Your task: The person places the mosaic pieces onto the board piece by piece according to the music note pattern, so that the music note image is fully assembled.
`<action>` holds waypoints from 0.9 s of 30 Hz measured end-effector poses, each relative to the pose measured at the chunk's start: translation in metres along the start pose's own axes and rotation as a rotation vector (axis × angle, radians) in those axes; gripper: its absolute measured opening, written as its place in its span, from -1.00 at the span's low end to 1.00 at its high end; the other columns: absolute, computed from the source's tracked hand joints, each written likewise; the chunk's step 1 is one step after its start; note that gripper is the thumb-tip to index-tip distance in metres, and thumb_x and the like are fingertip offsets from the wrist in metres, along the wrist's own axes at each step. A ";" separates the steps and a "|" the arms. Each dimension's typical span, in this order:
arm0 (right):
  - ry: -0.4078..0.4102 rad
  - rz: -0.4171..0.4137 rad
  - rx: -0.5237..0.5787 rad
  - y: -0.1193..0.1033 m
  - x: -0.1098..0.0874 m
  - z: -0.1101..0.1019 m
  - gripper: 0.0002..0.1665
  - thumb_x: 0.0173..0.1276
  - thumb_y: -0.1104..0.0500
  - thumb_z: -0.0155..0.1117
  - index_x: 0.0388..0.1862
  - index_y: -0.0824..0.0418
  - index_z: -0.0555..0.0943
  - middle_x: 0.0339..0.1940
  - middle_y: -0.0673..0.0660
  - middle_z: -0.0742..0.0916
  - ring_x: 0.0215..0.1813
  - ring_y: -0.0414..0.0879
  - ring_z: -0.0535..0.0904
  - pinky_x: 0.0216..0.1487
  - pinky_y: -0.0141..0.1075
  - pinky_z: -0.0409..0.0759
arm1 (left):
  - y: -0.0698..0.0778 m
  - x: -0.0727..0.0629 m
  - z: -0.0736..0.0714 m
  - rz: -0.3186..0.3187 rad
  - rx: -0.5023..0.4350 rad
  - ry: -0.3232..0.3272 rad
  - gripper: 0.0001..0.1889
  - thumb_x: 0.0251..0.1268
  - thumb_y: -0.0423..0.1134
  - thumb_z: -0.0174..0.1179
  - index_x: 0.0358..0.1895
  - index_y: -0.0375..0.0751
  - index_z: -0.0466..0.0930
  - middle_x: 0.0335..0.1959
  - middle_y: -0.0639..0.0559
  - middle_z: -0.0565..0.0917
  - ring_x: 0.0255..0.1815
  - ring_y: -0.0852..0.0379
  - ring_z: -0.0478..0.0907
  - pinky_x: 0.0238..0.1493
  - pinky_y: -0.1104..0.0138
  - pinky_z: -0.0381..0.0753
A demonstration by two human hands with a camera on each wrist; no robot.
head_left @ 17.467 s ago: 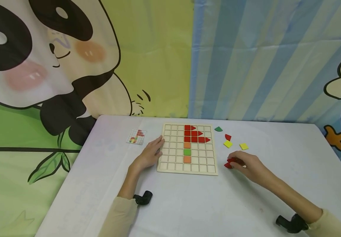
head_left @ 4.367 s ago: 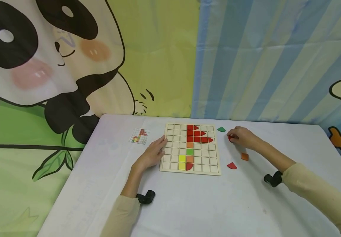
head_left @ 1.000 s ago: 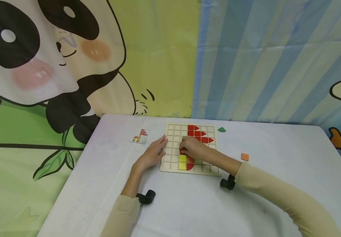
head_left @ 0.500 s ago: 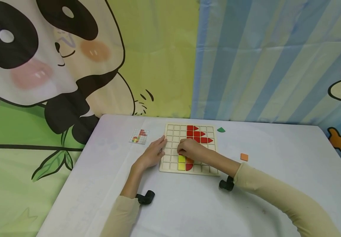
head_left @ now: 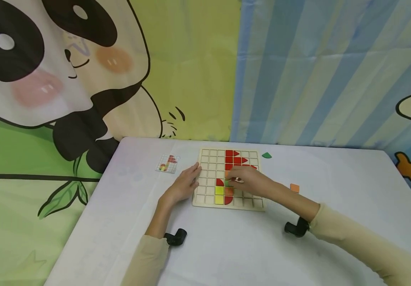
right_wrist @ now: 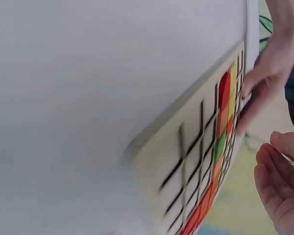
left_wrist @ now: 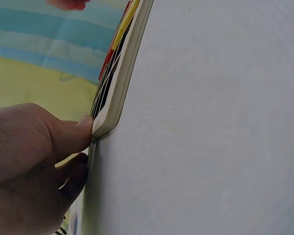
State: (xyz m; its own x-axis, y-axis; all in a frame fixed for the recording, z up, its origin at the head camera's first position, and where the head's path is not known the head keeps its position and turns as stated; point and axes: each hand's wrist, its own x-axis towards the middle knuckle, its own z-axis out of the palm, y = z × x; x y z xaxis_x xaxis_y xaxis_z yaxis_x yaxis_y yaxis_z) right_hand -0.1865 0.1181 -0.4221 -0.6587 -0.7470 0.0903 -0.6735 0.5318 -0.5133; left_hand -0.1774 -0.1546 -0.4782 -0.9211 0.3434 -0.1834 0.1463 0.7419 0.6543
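Note:
A square gridded wooden board lies on the white table. Its cells hold red, orange, green and yellow tiles, including two yellow squares. A red quarter-round tile sits just above the yellow squares. My left hand touches the board's left edge with thumb and fingertips. Just over the board's middle hovers my right hand, fingers loosely bent; in the right wrist view, the right hand shows nothing between its fingers. It partly covers the green tile and the tiles to its right.
A small pattern card lies left of the board. On the right are a green fan-shaped tile and an orange square tile, the latter partly behind my forearm. Part of the tabletop under that forearm is hidden.
My right hand has let go of the red quarter-round tile in the board and shifted right. Earlier, yellow and red tiles were added to the board's lower cells. The left hand stays put.

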 end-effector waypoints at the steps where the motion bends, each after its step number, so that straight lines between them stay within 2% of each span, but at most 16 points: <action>1: 0.007 0.005 0.006 0.004 -0.009 -0.005 -0.83 0.36 0.36 0.41 -0.08 0.30 0.77 -0.15 0.13 0.80 -0.15 -0.07 0.72 -0.10 -0.33 0.74 | 0.000 0.000 -0.001 -0.005 -0.003 -0.001 -0.37 0.61 -0.34 0.05 0.64 -0.23 0.12 0.73 -0.04 -0.01 0.74 -0.12 -0.08 0.68 -0.03 0.05; 3: 0.015 0.043 0.011 0.013 -0.027 -0.014 -0.82 0.36 0.37 0.41 -0.08 0.31 0.76 -0.15 0.14 0.79 -0.15 -0.06 0.71 -0.15 -0.33 0.73 | 0.001 0.000 -0.002 -0.017 -0.009 -0.001 -0.37 0.61 -0.33 0.04 0.65 -0.21 0.11 0.74 -0.01 -0.02 0.74 -0.09 -0.09 0.68 -0.02 0.04; 8: 0.008 0.179 0.007 0.030 -0.071 -0.024 -0.80 0.36 0.37 0.40 -0.05 0.32 0.75 -0.13 0.12 0.80 -0.15 -0.08 0.71 -0.20 -0.39 0.71 | 0.002 -0.001 -0.003 0.002 -0.023 0.010 -0.39 0.60 -0.36 0.05 0.62 -0.29 0.14 0.73 -0.08 0.01 0.73 -0.15 -0.06 0.67 -0.04 0.05; 10: 0.000 0.202 0.004 0.033 -0.086 -0.024 -0.79 0.35 0.37 0.40 -0.05 0.32 0.75 -0.14 0.11 0.79 -0.16 -0.11 0.70 -0.22 -0.39 0.70 | 0.002 -0.001 -0.003 0.011 -0.025 0.012 -0.39 0.59 -0.37 0.05 0.62 -0.32 0.15 0.72 -0.12 0.02 0.72 -0.17 -0.04 0.67 -0.05 0.06; 13: 0.006 0.181 -0.025 0.034 -0.104 -0.023 -0.80 0.33 0.36 0.44 -0.07 0.29 0.75 -0.16 0.07 0.78 -0.18 -0.13 0.70 -0.23 -0.34 0.71 | 0.001 -0.002 -0.002 0.014 -0.017 0.011 -0.39 0.59 -0.37 0.04 0.61 -0.33 0.15 0.72 -0.13 0.02 0.72 -0.18 -0.04 0.67 -0.05 0.05; 16: 0.023 0.166 -0.054 0.034 -0.115 -0.021 -0.80 0.30 0.34 0.47 -0.09 0.27 0.76 -0.16 0.05 0.77 -0.18 -0.13 0.70 -0.21 -0.28 0.74 | 0.001 -0.002 -0.001 0.015 -0.009 0.010 -0.39 0.59 -0.37 0.04 0.62 -0.33 0.15 0.72 -0.13 0.02 0.72 -0.19 -0.04 0.67 -0.05 0.06; 22: 0.030 0.186 -0.098 0.036 -0.127 -0.019 -0.75 0.28 0.34 0.49 -0.05 0.24 0.77 -0.11 0.03 0.77 -0.12 -0.09 0.69 -0.20 -0.30 0.74 | 0.000 -0.002 0.000 0.003 -0.018 0.001 -0.39 0.61 -0.35 0.03 0.63 -0.28 0.14 0.73 -0.08 0.01 0.73 -0.15 -0.07 0.68 -0.04 0.04; 27: 0.022 0.122 -0.168 0.042 -0.130 -0.016 -0.71 0.26 0.37 0.49 -0.02 0.25 0.76 -0.07 0.08 0.79 -0.06 0.00 0.70 -0.12 -0.26 0.76 | 0.001 -0.003 0.000 0.004 -0.029 0.009 -0.39 0.60 -0.35 0.04 0.63 -0.27 0.14 0.73 -0.08 0.01 0.73 -0.16 -0.06 0.67 -0.07 0.05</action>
State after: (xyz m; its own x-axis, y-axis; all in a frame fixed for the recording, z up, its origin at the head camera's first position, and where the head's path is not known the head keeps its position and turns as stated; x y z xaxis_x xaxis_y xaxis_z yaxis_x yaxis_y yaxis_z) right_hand -0.1348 0.2442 -0.4419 -0.7448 -0.6650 0.0558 -0.6335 0.6783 -0.3722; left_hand -0.1747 -0.1547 -0.4766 -0.9237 0.3413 -0.1740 0.1400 0.7234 0.6761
